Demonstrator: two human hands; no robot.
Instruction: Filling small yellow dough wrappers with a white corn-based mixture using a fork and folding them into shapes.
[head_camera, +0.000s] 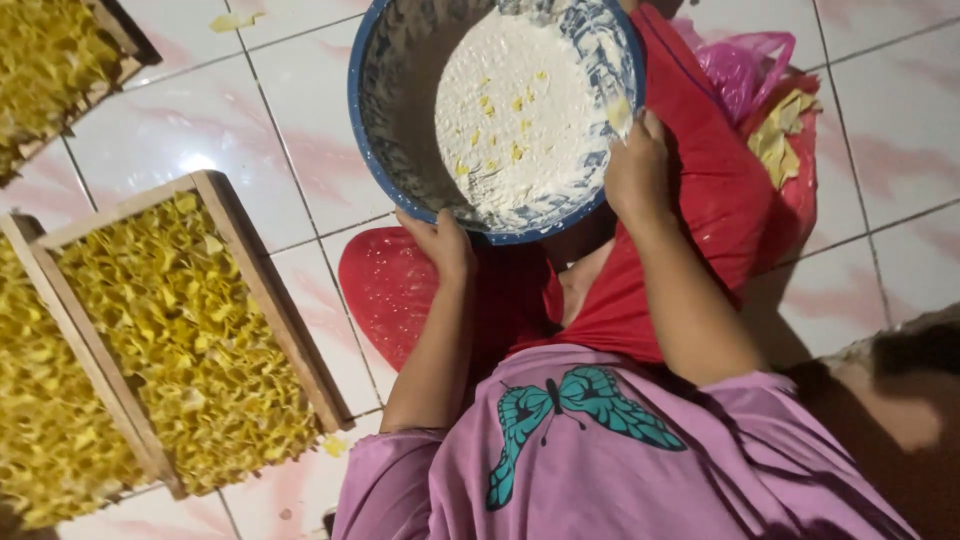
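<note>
Spreading beyond the left hand (440, 245), wooden trays (190, 340) of yellow pieces are seen on the tiled floor (880, 150). A blue bowl (375, 95) of white flour is gripped at its near rim by both hands, the right hand (637, 170) closed beside a red bag (720, 180).
</note>
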